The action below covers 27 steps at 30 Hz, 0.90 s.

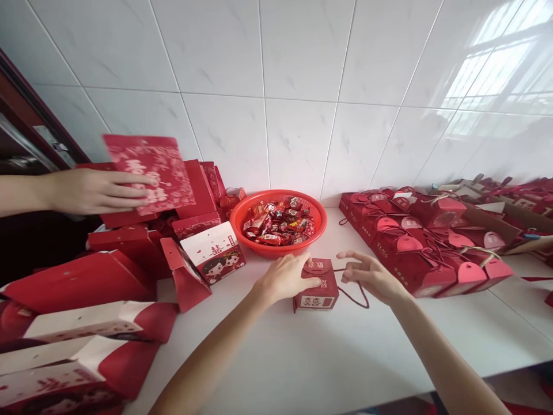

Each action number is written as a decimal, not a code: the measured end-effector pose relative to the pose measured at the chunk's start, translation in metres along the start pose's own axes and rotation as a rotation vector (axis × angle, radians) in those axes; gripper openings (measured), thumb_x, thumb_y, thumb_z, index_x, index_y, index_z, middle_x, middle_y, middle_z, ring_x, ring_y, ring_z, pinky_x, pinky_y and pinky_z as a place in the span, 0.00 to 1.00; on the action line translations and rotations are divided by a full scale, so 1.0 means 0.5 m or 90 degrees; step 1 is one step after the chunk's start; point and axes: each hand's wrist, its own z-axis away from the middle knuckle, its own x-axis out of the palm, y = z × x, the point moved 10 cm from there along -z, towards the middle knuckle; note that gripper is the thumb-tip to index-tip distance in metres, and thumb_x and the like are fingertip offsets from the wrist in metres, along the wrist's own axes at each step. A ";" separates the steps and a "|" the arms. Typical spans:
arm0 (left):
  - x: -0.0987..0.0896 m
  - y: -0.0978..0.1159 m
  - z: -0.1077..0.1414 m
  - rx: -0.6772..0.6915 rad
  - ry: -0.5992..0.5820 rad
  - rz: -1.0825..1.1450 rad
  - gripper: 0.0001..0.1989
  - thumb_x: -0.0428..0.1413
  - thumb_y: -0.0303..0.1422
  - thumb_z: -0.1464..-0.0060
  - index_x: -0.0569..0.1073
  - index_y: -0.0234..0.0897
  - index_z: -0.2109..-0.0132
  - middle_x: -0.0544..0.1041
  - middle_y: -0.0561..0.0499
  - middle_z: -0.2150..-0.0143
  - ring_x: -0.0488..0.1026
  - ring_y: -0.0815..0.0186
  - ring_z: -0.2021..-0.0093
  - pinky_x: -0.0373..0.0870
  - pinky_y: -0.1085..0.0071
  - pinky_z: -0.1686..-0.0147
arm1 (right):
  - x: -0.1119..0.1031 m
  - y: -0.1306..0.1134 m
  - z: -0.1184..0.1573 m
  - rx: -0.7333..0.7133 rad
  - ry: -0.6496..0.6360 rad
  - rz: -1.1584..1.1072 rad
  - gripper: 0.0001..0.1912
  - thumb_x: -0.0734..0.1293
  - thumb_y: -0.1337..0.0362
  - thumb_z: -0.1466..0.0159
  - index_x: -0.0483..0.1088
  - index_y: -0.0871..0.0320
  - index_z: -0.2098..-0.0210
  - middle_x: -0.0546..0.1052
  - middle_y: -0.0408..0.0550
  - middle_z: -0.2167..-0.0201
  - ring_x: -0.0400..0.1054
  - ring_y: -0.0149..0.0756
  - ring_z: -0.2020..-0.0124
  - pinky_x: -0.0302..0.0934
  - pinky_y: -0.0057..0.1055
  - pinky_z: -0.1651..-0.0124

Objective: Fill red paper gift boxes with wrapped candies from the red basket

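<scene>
A small red candy box [317,287] with white lettering and a rounded closing flap sits on the white counter in front of me. My left hand [285,278] grips it from the left, thumb and fingers on its top. From its right side a dark red cord [358,300] runs out in a loop. My right hand [372,278] has its fingers curled around this cord, just right of the box. Behind the box stands a red plastic basket [322,233] full of wrapped candies [276,222].
Another person's hand [95,190] reaches in from the left with a red printed packet [151,173]. Below it lie several red and white gift boxes [86,323]. Rows of closed red boxes with cords [415,242] fill the right side against the tiled wall [302,52].
</scene>
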 end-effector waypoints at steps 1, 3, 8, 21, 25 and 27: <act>0.000 -0.003 0.001 -0.008 0.001 -0.002 0.20 0.58 0.50 0.43 0.69 0.42 0.51 0.79 0.44 0.50 0.75 0.48 0.45 0.71 0.61 0.54 | -0.003 -0.020 -0.004 -0.022 0.017 -0.044 0.26 0.81 0.56 0.49 0.73 0.55 0.54 0.74 0.40 0.75 0.71 0.33 0.70 0.64 0.33 0.59; 0.003 -0.008 -0.001 -0.016 -0.003 0.007 0.23 0.58 0.51 0.44 0.69 0.42 0.49 0.77 0.42 0.46 0.73 0.47 0.42 0.70 0.60 0.50 | -0.006 -0.060 -0.011 -0.064 0.041 -0.104 0.21 0.80 0.58 0.48 0.74 0.54 0.57 0.73 0.39 0.75 0.70 0.32 0.71 0.64 0.33 0.60; 0.015 -0.025 -0.020 -0.015 -0.017 0.097 0.26 0.62 0.53 0.49 0.68 0.41 0.51 0.79 0.46 0.49 0.76 0.50 0.47 0.72 0.63 0.54 | 0.037 -0.133 -0.016 -0.133 0.014 -0.086 0.16 0.78 0.60 0.45 0.75 0.54 0.59 0.76 0.42 0.70 0.70 0.31 0.70 0.65 0.32 0.61; 0.000 -0.023 -0.004 0.012 -0.132 0.356 0.26 0.62 0.47 0.46 0.69 0.37 0.47 0.74 0.57 0.75 0.75 0.64 0.76 0.71 0.67 0.68 | 0.137 -0.073 -0.037 -0.113 -0.032 0.289 0.13 0.71 0.56 0.42 0.75 0.59 0.62 0.78 0.46 0.69 0.69 0.34 0.69 0.64 0.32 0.65; -0.077 0.016 0.030 0.131 -0.108 0.649 0.31 0.62 0.47 0.44 0.67 0.36 0.40 0.80 0.47 0.60 0.80 0.63 0.62 0.75 0.63 0.56 | 0.140 -0.094 -0.035 -0.103 -0.049 0.288 0.17 0.72 0.52 0.41 0.75 0.60 0.61 0.78 0.47 0.68 0.69 0.33 0.69 0.64 0.31 0.65; -0.096 0.035 0.045 0.179 -0.092 0.695 0.31 0.62 0.45 0.43 0.66 0.38 0.37 0.79 0.41 0.48 0.79 0.58 0.50 0.73 0.59 0.46 | 0.137 -0.127 -0.032 -0.110 -0.041 0.257 0.20 0.71 0.48 0.39 0.75 0.60 0.60 0.78 0.48 0.69 0.70 0.34 0.70 0.65 0.31 0.66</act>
